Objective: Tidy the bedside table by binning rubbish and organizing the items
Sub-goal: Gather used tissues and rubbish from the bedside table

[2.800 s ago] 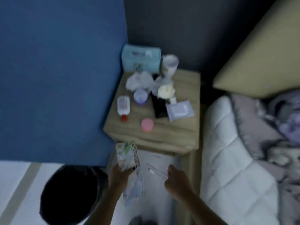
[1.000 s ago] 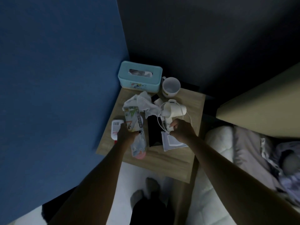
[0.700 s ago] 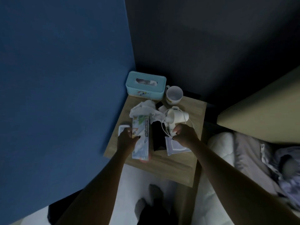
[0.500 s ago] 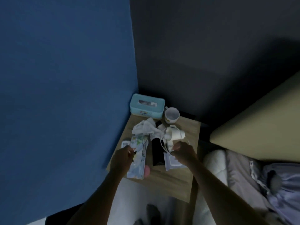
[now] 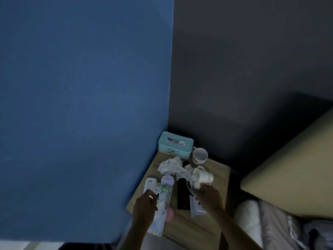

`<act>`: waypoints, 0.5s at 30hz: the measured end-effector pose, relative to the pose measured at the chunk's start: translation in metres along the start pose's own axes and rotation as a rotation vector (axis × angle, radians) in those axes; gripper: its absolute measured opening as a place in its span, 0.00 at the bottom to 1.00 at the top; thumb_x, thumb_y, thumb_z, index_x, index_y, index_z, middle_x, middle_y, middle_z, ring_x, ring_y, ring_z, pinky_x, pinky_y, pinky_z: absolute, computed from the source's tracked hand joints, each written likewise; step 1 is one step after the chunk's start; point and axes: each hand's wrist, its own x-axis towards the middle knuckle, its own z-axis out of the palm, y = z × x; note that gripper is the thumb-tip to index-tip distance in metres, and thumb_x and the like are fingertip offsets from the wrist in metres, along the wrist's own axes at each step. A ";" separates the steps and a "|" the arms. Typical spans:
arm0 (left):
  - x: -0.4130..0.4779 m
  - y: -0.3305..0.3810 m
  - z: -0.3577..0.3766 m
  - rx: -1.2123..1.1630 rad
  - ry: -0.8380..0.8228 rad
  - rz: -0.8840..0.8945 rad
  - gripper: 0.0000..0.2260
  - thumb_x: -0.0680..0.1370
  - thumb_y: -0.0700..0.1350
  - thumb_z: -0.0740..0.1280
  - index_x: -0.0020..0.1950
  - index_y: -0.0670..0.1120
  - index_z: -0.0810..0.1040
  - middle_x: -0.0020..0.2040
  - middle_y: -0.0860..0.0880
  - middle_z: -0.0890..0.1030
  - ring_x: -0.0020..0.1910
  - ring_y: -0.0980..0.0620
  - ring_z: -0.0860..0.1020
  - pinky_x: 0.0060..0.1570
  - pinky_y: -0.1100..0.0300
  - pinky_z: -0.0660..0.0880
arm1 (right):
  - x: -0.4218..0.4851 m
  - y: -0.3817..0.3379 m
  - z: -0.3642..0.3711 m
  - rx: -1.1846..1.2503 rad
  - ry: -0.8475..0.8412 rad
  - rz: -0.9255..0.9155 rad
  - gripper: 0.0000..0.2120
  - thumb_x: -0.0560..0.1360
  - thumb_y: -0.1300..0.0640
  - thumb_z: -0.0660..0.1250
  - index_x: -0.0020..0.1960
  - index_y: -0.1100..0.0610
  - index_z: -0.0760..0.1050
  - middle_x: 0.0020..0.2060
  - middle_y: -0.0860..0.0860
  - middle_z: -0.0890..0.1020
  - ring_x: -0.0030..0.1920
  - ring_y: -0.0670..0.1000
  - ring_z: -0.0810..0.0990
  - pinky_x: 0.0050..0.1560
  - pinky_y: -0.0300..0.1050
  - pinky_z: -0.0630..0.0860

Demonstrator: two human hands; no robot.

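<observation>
While fingers [image 5: 153,196] pinch packet [image 5: 163,202], cable [image 5: 189,186] dangles.

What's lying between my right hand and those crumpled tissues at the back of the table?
The tipped paper cup with its white cable lies between your right hand and the crumpled tissues.

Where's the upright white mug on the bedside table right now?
In the head view the white mug stands at the back of the bedside table, just right of the teal tissue box near the dark wall.
</observation>
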 end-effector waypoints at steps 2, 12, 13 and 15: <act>-0.004 -0.010 0.010 -0.012 0.020 -0.023 0.11 0.79 0.43 0.61 0.37 0.51 0.72 0.30 0.54 0.77 0.28 0.67 0.77 0.27 0.72 0.69 | 0.008 0.002 0.008 -0.029 -0.012 -0.018 0.13 0.76 0.51 0.63 0.37 0.58 0.76 0.32 0.54 0.82 0.29 0.48 0.80 0.33 0.44 0.76; -0.004 -0.053 0.055 0.083 0.055 -0.034 0.09 0.81 0.47 0.60 0.54 0.45 0.77 0.50 0.47 0.81 0.45 0.52 0.78 0.34 0.68 0.65 | 0.036 0.013 0.031 -0.038 -0.009 -0.110 0.17 0.76 0.54 0.63 0.29 0.55 0.68 0.24 0.51 0.74 0.27 0.50 0.75 0.31 0.41 0.69; -0.002 -0.058 0.062 0.075 0.068 -0.024 0.08 0.81 0.46 0.60 0.54 0.46 0.77 0.51 0.48 0.80 0.44 0.54 0.76 0.32 0.70 0.64 | 0.042 0.016 0.034 -0.039 -0.006 -0.128 0.17 0.76 0.54 0.63 0.29 0.55 0.67 0.23 0.51 0.73 0.28 0.51 0.76 0.32 0.42 0.69; 0.000 -0.069 0.072 0.055 0.089 -0.026 0.08 0.81 0.45 0.60 0.55 0.47 0.77 0.51 0.49 0.80 0.42 0.56 0.74 0.31 0.71 0.64 | 0.053 0.022 0.042 -0.036 0.003 -0.165 0.18 0.76 0.54 0.64 0.28 0.54 0.66 0.22 0.50 0.72 0.28 0.51 0.75 0.32 0.43 0.70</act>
